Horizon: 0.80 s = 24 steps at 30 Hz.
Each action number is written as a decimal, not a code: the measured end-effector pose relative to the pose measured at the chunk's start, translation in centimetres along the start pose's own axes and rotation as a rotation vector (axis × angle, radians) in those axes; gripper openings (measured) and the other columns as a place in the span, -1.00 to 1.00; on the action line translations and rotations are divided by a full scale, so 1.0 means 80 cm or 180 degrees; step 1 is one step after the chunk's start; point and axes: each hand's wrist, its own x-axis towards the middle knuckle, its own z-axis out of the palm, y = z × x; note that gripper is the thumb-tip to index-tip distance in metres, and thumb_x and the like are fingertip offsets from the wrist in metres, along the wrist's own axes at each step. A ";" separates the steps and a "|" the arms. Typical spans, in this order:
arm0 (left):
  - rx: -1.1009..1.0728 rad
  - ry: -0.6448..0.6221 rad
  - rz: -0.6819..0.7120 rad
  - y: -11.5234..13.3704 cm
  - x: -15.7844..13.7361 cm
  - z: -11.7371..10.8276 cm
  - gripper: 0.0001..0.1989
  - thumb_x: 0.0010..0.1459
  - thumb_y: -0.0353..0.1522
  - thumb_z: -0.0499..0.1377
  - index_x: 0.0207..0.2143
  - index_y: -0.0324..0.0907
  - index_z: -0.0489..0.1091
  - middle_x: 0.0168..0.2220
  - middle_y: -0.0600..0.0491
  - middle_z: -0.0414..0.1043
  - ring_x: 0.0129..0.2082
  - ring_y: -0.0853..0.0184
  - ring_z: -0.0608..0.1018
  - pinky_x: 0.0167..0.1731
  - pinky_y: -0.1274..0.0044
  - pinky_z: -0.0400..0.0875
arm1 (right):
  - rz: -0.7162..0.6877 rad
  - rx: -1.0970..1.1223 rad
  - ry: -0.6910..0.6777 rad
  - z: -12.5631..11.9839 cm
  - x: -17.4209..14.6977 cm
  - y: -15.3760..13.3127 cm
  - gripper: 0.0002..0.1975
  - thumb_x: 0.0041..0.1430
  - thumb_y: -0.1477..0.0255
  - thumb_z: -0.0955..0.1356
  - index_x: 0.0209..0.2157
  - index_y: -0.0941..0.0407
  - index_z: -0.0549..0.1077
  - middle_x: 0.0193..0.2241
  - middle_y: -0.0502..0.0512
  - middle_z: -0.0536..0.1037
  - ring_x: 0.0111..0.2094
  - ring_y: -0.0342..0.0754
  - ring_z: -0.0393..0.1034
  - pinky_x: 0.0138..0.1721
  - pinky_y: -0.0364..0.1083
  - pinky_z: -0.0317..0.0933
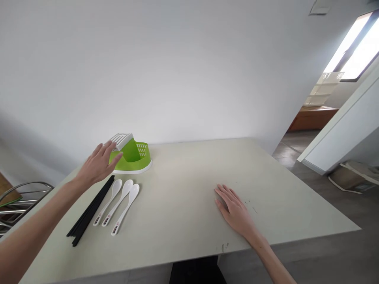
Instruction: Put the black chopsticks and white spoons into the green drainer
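Green holder runs left-right, slotted top at left. My left hand is at it, grip unclosed; right hand lies flat on the table, fingers extended.

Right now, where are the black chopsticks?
In the head view, the black chopsticks lie on the left of the table, just left of the white spoons.

pale wall, grey floor, window (quite bright)

pale table | green-white caddy | black chopsticks | three white spoons
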 end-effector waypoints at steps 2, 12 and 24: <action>0.0007 -0.0021 0.0078 -0.011 0.005 0.008 -0.29 0.45 -0.06 -0.06 0.43 -0.37 0.08 0.47 -0.26 0.08 0.44 -0.11 0.14 0.32 0.07 0.16 | -0.0017 -0.0008 -0.0020 0.000 0.000 0.000 -0.42 0.53 0.08 0.12 0.42 -0.04 0.28 0.45 -0.02 0.20 0.48 0.08 0.00 0.47 0.21 0.02; 0.0045 -0.0157 0.0018 0.001 -0.003 0.013 -0.13 0.31 -0.09 0.09 0.50 -0.34 -0.09 0.53 -0.25 -0.09 0.51 -0.14 -0.04 0.36 0.10 0.11 | -0.0053 0.0043 0.0024 0.003 -0.005 0.004 -0.43 0.52 0.05 0.13 0.43 -0.12 0.24 0.45 -0.05 0.20 0.48 0.11 0.02 0.46 0.23 0.05; 0.0051 -0.0439 -0.0009 0.082 0.003 -0.001 -0.19 0.31 -0.10 0.08 0.52 -0.15 -0.02 0.54 -0.14 -0.09 0.51 -0.15 0.00 0.22 0.06 0.36 | -0.0026 0.0063 0.0020 0.013 -0.007 0.010 -0.42 0.51 0.04 0.13 0.42 -0.09 0.27 0.45 -0.05 0.20 0.48 0.12 0.02 0.46 0.25 0.03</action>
